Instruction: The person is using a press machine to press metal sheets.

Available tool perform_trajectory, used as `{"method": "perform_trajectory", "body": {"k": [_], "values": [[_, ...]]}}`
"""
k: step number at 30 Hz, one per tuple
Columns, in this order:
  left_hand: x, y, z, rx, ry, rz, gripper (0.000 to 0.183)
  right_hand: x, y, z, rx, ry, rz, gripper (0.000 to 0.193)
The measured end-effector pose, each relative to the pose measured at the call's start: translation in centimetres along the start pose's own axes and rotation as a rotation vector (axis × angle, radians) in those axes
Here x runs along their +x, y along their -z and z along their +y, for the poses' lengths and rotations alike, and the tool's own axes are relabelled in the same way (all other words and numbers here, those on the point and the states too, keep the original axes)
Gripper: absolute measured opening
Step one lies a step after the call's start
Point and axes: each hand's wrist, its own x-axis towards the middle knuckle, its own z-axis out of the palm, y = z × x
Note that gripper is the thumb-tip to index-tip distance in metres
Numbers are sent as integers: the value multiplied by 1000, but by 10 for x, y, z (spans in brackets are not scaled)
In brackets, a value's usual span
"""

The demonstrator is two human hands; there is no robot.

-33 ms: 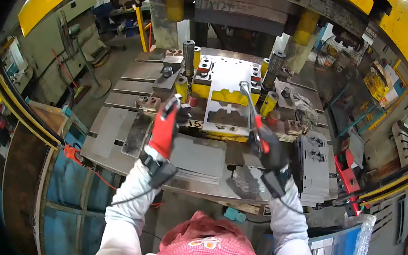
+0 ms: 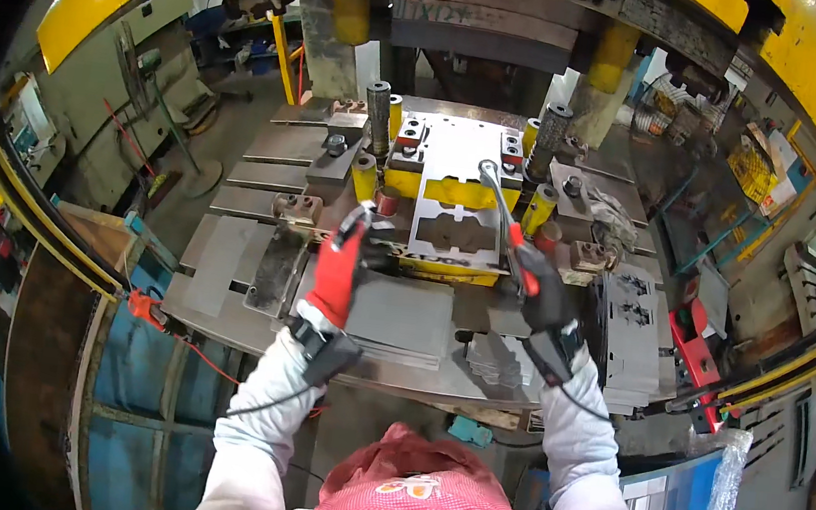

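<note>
My left hand (image 2: 338, 272), in a red and black glove, is raised at the left front of the die (image 2: 451, 272). Its fingers are apart, and I make out nothing held in them. My right hand (image 2: 546, 299), in a dark glove, is closed round the red-trimmed handle of a long metal pick-up tool with a round head (image 2: 489, 170). That head rests against the pale sheet-metal blank (image 2: 461, 145) on the die. A shaped opening shows in the front part of the sheet. Dark rods with yellow posts stand on both sides of the die.
Flat grey sheets (image 2: 396, 319) lie before the die, near my left hand. Cut metal plates (image 2: 628, 341) are stacked at the right, and smaller pieces (image 2: 499, 361) sit nearer me. The press's upper part (image 2: 486, 7) hangs above. A blue-panelled frame (image 2: 129, 364) stands left.
My left hand has shifted slightly right and toward me. Inside the sheet's front opening, the light crosspiece seen before is gone and a dark area shows. My right hand and its tool have barely moved.
</note>
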Motion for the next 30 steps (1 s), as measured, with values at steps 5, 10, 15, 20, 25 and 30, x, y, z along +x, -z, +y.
{"method": "perform_trajectory", "body": {"k": [5, 10, 15, 20, 25, 30], "values": [[-26, -54, -27, -211, 500, -196, 50, 32, 5, 6, 117, -69, -61, 26], [7, -72, -58, -642, 384, -300, 45, 31, -5, -10, 123, -158, -89, 25], [9, -85, -65, -228, -26, -261, 38, 32, 2, -10, 13, -94, -62, 28], [9, -91, -59, -659, 283, -130, 38, 33, -1, -14, -80, -47, 16, 31], [13, -94, -60, -727, 350, -119, 35, 26, 8, -17, -46, 8, -64, 34], [14, -92, -59, -720, 404, -36, 33, -84, -9, 9, -116, 150, 114, 40]]}}
